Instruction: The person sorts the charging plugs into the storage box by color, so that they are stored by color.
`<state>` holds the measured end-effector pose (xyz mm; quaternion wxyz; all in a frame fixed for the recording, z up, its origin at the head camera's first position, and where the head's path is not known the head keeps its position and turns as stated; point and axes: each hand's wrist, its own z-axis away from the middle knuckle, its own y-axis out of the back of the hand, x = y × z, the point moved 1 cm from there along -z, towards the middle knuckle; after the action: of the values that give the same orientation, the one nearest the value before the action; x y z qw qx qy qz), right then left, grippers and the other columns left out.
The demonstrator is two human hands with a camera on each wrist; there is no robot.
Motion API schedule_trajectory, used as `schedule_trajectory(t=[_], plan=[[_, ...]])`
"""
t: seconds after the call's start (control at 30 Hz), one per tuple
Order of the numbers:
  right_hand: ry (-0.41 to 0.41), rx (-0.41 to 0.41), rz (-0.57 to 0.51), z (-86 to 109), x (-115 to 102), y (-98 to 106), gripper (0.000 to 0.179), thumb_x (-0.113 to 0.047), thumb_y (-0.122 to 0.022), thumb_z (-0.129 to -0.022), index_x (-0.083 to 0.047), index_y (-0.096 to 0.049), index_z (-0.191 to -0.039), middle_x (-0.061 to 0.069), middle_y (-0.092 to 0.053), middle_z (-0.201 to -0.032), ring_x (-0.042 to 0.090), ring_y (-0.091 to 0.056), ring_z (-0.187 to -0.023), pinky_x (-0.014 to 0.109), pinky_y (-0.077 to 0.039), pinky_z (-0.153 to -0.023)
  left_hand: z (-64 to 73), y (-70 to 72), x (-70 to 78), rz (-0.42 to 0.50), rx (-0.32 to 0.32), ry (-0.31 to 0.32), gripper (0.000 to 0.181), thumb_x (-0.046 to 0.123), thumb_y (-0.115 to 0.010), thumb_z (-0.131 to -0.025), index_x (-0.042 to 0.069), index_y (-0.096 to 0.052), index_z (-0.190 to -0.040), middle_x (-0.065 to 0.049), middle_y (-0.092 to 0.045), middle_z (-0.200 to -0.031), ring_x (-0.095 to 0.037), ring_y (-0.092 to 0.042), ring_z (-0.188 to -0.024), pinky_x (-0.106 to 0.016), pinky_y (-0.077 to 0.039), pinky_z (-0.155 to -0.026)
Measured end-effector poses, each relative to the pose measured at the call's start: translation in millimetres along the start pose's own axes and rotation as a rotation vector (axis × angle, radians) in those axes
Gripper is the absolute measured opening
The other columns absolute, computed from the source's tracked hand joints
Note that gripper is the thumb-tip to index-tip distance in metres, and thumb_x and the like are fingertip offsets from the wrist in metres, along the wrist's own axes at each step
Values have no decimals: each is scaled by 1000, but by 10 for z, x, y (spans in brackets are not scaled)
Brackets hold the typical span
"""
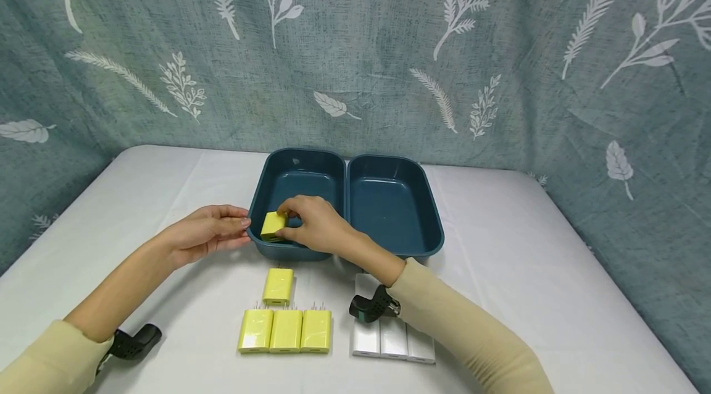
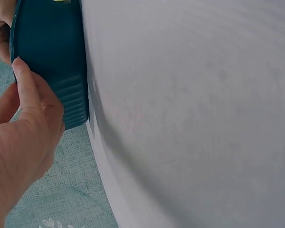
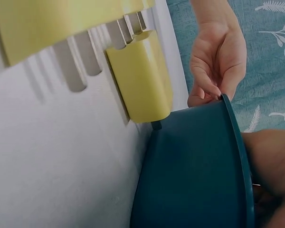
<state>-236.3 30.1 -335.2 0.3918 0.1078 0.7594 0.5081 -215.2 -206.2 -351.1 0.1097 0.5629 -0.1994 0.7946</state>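
Inside the near left corner of the left dark teal tray [image 1: 302,187], my right hand [image 1: 319,224] pinches a yellow USB wall charger [image 1: 271,226] between thumb and fingers. My left hand [image 1: 208,230] holds that tray's left rim, and its thumb and fingers show at the edge in the left wrist view. In front of the tray lies a single yellow charger [image 1: 278,286], prongs pointing toward the tray. Nearer still, a row of three yellow chargers [image 1: 286,331] lies side by side. The right wrist view hides most of my right hand behind the tray wall.
A second dark teal tray [image 1: 391,209] stands against the first on its right. White chargers [image 1: 366,338] lie below it, partly covered by my right forearm and the black wrist camera [image 1: 372,305]. A patterned teal curtain [image 1: 378,73] hangs behind the white table [image 1: 489,246].
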Motion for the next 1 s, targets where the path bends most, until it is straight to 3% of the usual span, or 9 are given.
schedule_trajectory(t=[0.67,1.0], plan=[[-61,-68,17,-75,-70,-22,35,-28,-77,-89,-5,-70,-116,6,-70,-108,18,-66,-99,21,-53,-79,4,8,-9,14,1,-5,44,4,-53,-102,-13,-29,-135,-13,-57,-106,-16,-68,-93,-27,-56,-89],[-34,-21,-25,-23,-84,62,41,-27,-74,-92,-2,-67,-123,11,-69,-117,22,-65,-105,26,-54,-86,9,16,-12,19,-16,-18,47,5,-55,-102,-15,-30,-135,-12,-59,-106,-16,-68,-93,-27,-56,-90]])
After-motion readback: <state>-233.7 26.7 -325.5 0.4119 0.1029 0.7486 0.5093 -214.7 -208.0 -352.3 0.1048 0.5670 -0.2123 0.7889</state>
